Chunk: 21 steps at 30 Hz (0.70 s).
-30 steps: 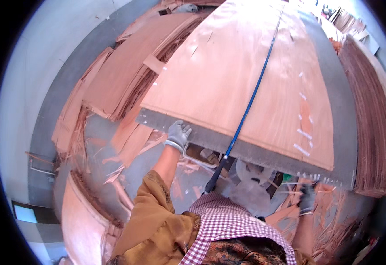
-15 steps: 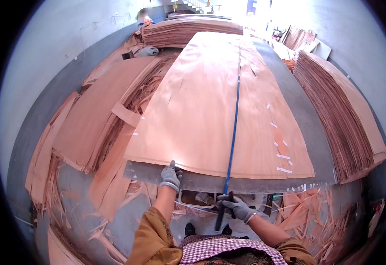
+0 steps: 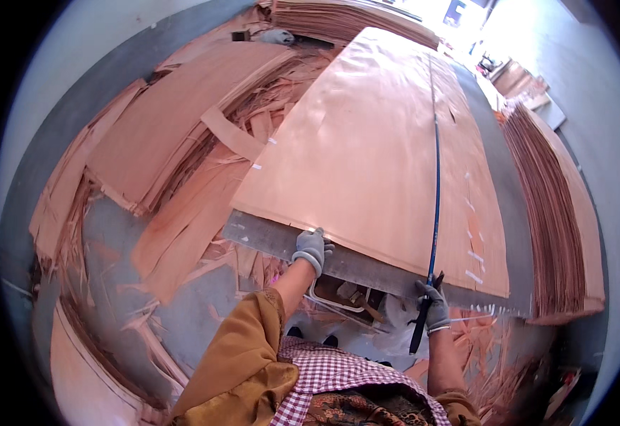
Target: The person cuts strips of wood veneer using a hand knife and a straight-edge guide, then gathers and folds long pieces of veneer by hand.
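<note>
A large pale-pink wood veneer sheet [image 3: 366, 156] covers most of a dark grey table [image 3: 274, 238]. At its near edge, left of the middle, my left hand [image 3: 313, 248] in a grey glove has its fingertips closed on the sheet's margin. My right hand [image 3: 435, 307], also gloved, is wrapped round the black handle of a long blue pole [image 3: 436, 184] just off the table's front edge. The pole runs away from me over the right part of the sheet. Short white tape strips [image 3: 475, 256] mark a split along the sheet's right side.
A tall veneer stack [image 3: 551, 220] stands right of the table; a lower stack [image 3: 182, 113] lies at the left. Another pile [image 3: 352, 21] is beyond the far end. Torn veneer scraps [image 3: 182, 234] litter the floor. A white-rimmed container [image 3: 338, 295] sits under the front edge.
My right hand has carried the pole rightward across the sheet. My left hand remains at the near edge. The whole view has tilted and shifted.
</note>
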Motion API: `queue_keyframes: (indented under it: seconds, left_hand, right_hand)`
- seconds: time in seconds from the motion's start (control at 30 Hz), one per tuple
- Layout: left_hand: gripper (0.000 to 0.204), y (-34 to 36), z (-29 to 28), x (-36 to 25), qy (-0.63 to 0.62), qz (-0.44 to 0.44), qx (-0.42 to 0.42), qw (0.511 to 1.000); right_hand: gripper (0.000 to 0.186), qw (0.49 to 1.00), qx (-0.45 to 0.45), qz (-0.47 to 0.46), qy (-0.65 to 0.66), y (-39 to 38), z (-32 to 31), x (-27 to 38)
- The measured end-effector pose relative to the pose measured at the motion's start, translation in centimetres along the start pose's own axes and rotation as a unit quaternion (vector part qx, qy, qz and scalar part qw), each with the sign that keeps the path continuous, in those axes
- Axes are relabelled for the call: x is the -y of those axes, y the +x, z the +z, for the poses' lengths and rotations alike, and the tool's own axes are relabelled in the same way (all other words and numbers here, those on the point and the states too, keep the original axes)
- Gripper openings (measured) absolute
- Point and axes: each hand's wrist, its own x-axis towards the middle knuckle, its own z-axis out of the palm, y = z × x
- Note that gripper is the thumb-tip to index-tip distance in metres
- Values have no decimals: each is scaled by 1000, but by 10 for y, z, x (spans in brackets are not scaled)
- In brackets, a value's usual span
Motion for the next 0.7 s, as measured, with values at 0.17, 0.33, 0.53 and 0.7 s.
queue_keyframes:
  seconds: [0.17, 0.33, 0.53, 0.7]
  left_hand:
    - [17, 3, -7, 4, -41, -39, 31, 998]
    - [15, 1, 5, -3, -23, -30, 45, 998]
    - [15, 22, -16, -2, -11, -83, 64, 994]
    - [14, 17, -9, -4, 35, -91, 19, 995]
  right_hand:
    - [50, 996, 38, 35, 67, 19, -16, -8]
    - [44, 996, 27, 42, 74, 40, -31, 0]
    - [29, 997, 17, -17, 71, 46, -23, -6]
    - [35, 999, -14, -33, 23, 34, -27, 2]
